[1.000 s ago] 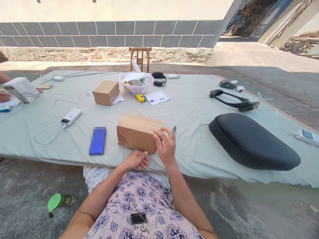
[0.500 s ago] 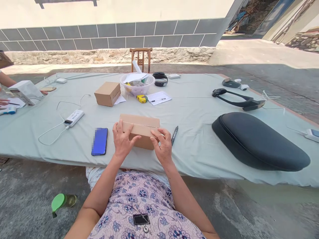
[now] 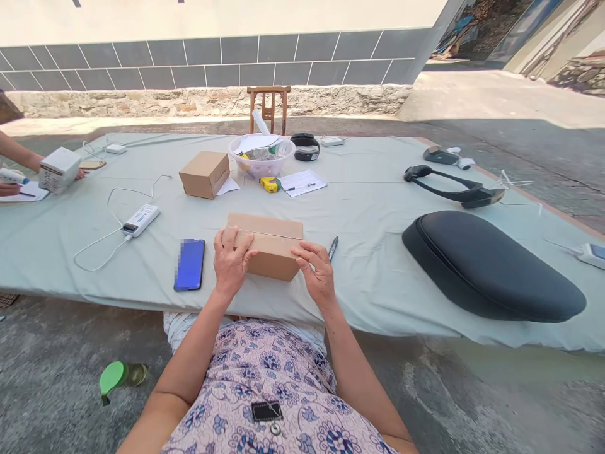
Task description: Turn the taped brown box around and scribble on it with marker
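Observation:
A brown cardboard box (image 3: pixel 270 243) lies on the pale green cloth of the table (image 3: pixel 359 265), close to the near edge. My left hand (image 3: pixel 230 263) grips its near left corner, fingers curled over the top. My right hand (image 3: pixel 318 272) holds the near right corner with the fingers bent against the box. A dark pen (image 3: pixel 333 248) lies just right of the box, and a blue phone (image 3: pixel 190 264) lies flat to its left.
A second small box (image 3: pixel 204 173), a clear bowl (image 3: pixel 261 156), a yellow tape measure (image 3: pixel 270 184) and a paper sit farther back. A large black pad (image 3: pixel 491 268) fills the right. A power bank (image 3: pixel 140 220) with cable lies left. Another person's hands (image 3: pixel 9 180) work at far left.
My left hand rose from the table edge onto the box's left corner. The box was turned from tipped up on edge to lying flat. My right hand stayed at the right corner.

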Action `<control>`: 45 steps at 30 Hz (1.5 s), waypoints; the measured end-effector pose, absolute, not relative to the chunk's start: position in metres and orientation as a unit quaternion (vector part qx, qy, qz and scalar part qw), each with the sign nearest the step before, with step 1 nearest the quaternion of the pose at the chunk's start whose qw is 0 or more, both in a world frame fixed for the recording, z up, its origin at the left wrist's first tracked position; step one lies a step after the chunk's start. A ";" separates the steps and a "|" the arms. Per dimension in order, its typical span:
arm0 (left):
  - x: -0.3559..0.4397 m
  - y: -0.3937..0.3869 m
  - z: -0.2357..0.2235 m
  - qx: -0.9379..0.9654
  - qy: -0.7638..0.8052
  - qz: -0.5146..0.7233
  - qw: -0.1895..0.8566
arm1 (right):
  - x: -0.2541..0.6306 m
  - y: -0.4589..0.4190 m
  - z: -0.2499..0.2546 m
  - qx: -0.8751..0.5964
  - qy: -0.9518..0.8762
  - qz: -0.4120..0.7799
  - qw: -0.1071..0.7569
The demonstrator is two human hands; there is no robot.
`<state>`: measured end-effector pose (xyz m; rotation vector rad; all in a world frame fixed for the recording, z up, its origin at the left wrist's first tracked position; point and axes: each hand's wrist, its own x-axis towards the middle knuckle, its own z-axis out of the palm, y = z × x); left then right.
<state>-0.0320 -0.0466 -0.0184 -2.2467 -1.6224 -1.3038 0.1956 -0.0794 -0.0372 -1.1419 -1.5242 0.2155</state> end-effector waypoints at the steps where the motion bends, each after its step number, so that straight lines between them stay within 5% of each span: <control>1: -0.033 -0.046 -0.019 -0.736 -0.526 -0.424 0.039 | 0.199 -0.080 -0.037 -0.480 -0.652 0.107 0.577; 15: 0.001 -0.060 -0.025 -0.692 -0.576 -0.430 0.062 | 0.186 -0.094 -0.035 -0.490 -0.639 0.062 0.590; 26: -0.003 -0.074 -0.027 -0.832 -0.406 -0.363 -0.105 | 0.150 -0.112 -0.035 -0.497 -0.647 -0.022 0.577; 37: -0.010 -0.073 -0.022 -0.820 -0.413 -0.368 -0.143 | 0.184 -0.093 -0.027 -0.520 -0.623 -0.008 0.584; 45: -0.024 -0.057 -0.029 -0.801 -0.380 -0.419 -0.198 | 0.203 -0.072 -0.061 -0.571 -0.529 0.197 0.596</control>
